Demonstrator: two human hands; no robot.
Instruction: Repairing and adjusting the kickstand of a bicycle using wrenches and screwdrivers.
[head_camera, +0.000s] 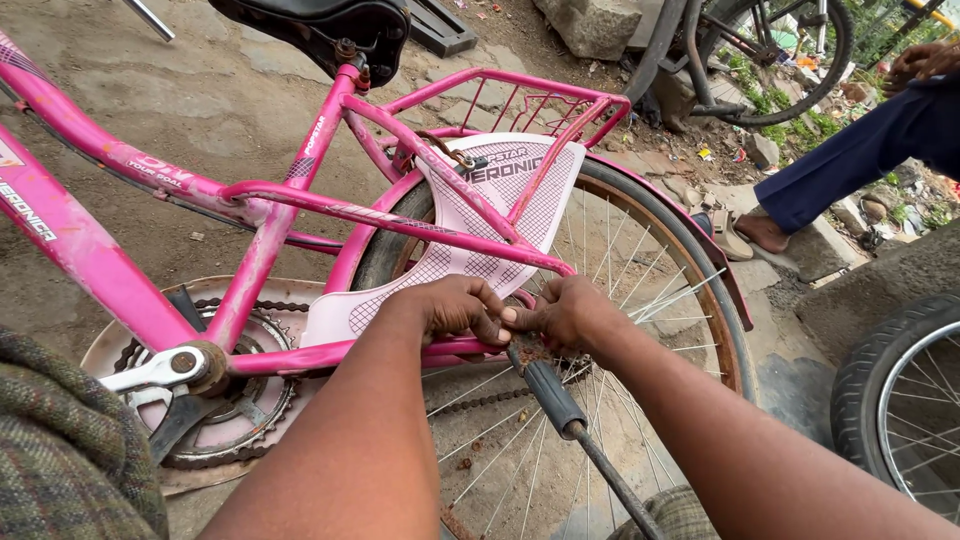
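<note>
A pink bicycle (270, 215) stands before me, its rear wheel (640, 270) at the centre right. My left hand (455, 308) and my right hand (565, 312) meet fingertip to fingertip at the rear axle, beside the white-and-pink chain guard panel (490, 215). My right hand closes over the top of a rusty kickstand (555, 395) with a black sleeve that slants down from the hub; how the left fingers grip is hidden. The chainring and crank (200, 385) sit at the lower left, with the rusty chain running back toward the hub.
A pink rear carrier rack (530, 100) and black saddle (320, 25) are above. Another person's leg in blue trousers and a sandal (830, 170) rests at the upper right. A second bicycle's tyre (900, 400) stands at the right edge; another wheel (760, 50) and stones lie behind.
</note>
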